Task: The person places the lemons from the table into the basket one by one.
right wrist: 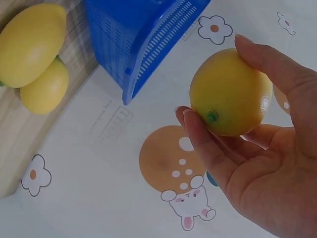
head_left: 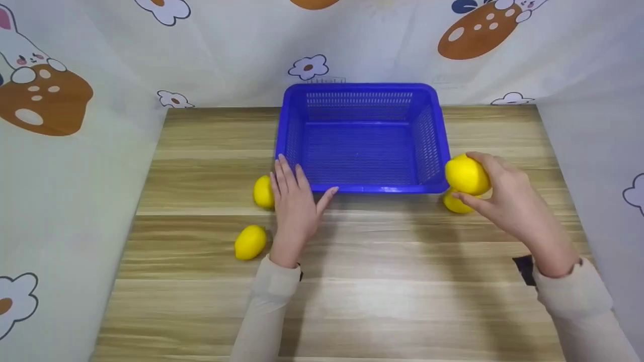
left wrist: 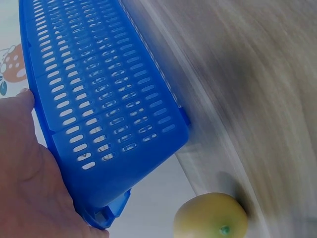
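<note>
My right hand (head_left: 510, 196) holds a yellow lemon (head_left: 467, 174) between thumb and fingers, raised beside the front right corner of a blue plastic basket (head_left: 366, 189). In the right wrist view the held lemon (right wrist: 230, 93) shows its green stem end. Beneath it, another lemon (head_left: 458, 202) is partly hidden in the head view. My left hand (head_left: 294, 208) rests on the basket's front left corner, fingers straight and thumb spread along the front rim. Against its outer side lies a lemon (head_left: 263, 192), partly covered by the fingers.
Nearer the front left, one more lemon (head_left: 250, 242) lies on the wooden table (head_left: 382, 301). Two lemons (right wrist: 32, 45) overlap on the table in the right wrist view. A patterned cloth (head_left: 241, 45) hangs behind the basket and along both sides.
</note>
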{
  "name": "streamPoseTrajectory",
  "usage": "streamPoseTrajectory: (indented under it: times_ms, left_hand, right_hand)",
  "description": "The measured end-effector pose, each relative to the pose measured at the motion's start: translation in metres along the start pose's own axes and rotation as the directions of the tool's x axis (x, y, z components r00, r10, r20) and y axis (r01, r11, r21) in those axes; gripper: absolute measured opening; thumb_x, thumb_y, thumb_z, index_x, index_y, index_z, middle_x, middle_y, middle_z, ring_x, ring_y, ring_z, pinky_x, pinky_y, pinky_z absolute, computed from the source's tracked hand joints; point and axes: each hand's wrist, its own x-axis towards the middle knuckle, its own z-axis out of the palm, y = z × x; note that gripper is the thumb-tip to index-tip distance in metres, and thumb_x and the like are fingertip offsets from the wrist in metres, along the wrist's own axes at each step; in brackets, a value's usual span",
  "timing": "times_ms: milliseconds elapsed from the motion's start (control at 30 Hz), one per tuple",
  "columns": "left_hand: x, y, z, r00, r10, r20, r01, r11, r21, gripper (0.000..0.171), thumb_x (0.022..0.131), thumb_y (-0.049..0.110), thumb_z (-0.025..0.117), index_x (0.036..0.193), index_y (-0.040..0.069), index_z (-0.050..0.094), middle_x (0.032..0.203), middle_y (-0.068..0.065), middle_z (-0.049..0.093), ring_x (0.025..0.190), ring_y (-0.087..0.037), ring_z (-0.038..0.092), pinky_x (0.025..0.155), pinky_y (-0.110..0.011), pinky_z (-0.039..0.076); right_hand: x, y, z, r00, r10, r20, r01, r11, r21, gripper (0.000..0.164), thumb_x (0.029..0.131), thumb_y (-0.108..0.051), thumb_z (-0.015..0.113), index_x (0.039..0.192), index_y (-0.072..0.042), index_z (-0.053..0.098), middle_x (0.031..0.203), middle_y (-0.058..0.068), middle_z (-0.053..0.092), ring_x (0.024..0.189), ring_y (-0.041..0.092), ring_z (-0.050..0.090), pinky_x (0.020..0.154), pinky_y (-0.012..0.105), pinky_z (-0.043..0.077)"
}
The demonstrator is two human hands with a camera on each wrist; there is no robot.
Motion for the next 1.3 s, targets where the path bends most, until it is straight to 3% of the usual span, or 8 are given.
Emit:
streamPoseTrajectory:
  times_ms: [133, 300, 600, 800, 1300]
  left_hand:
    - [-0.001, -0.001, 0.001, 1.000, 0.012, -0.022, -0.013, 1.000, -0.005, 0.097, 0.102, 0.070, 0.047, 0.152, -0.013, 0.043, 0.171, -0.037, 0.001, 0.162, -0.047, 0.005, 0.132, -0.056, 0.003]
    - [-0.002, -0.001, 0.001, 0.999, 0.016, -0.037, -0.017, 1.000, -0.004, 0.094, 0.102, 0.070, 0.048, 0.148, -0.012, 0.047, 0.170, -0.038, 0.001, 0.162, -0.047, 0.005, 0.132, -0.056, 0.003]
    - [-0.001, 0.000, -0.001, 1.000, 0.007, -0.010, -0.007, 1.000, -0.009, 0.096, 0.102, 0.070, 0.047, 0.154, -0.010, 0.042, 0.171, -0.037, 0.000, 0.162, -0.047, 0.003, 0.132, -0.056, 0.002]
    - [-0.001, -0.001, -0.001, 1.000, 0.009, -0.005, -0.009, 1.000, -0.019, 0.097, 0.102, 0.070, 0.046, 0.157, -0.010, 0.039, 0.171, -0.036, -0.002, 0.162, -0.046, 0.002, 0.132, -0.055, 0.001]
    - [-0.001, -0.001, -0.001, 1.000, 0.002, 0.016, -0.001, 0.999, -0.032, 0.100, 0.103, 0.071, 0.044, 0.161, -0.009, 0.030, 0.171, -0.035, -0.005, 0.162, -0.045, -0.001, 0.132, -0.054, -0.001]
  right_hand:
    - [0.004, -0.002, -0.007, 1.000, 0.004, 0.028, -0.003, 1.000, -0.008, 0.073, 0.087, -0.010, 0.087, 0.146, 0.011, 0.049, 0.131, 0.038, 0.061, 0.106, 0.054, 0.066, 0.086, 0.067, 0.059]
    - [0.010, -0.003, -0.013, 0.999, 0.013, 0.043, -0.012, 1.000, -0.006, 0.074, 0.088, -0.013, 0.087, 0.147, 0.010, 0.049, 0.134, 0.038, 0.060, 0.108, 0.054, 0.065, 0.088, 0.068, 0.058]
    - [0.025, -0.002, -0.021, 0.997, -0.017, 0.073, 0.015, 1.000, 0.024, 0.073, 0.087, -0.014, 0.088, 0.144, 0.010, 0.051, 0.132, 0.036, 0.062, 0.108, 0.051, 0.063, 0.088, 0.067, 0.057]
    - [0.035, -0.005, -0.028, 0.992, -0.001, 0.130, -0.003, 0.999, 0.032, 0.075, 0.089, -0.017, 0.086, 0.149, 0.009, 0.048, 0.137, 0.034, 0.060, 0.110, 0.048, 0.063, 0.091, 0.065, 0.057]
    - [0.053, -0.014, -0.032, 0.984, 0.023, 0.174, -0.028, 0.999, 0.029, 0.073, 0.090, -0.017, 0.085, 0.148, 0.009, 0.048, 0.133, 0.031, 0.063, 0.107, 0.045, 0.064, 0.092, 0.061, 0.058]
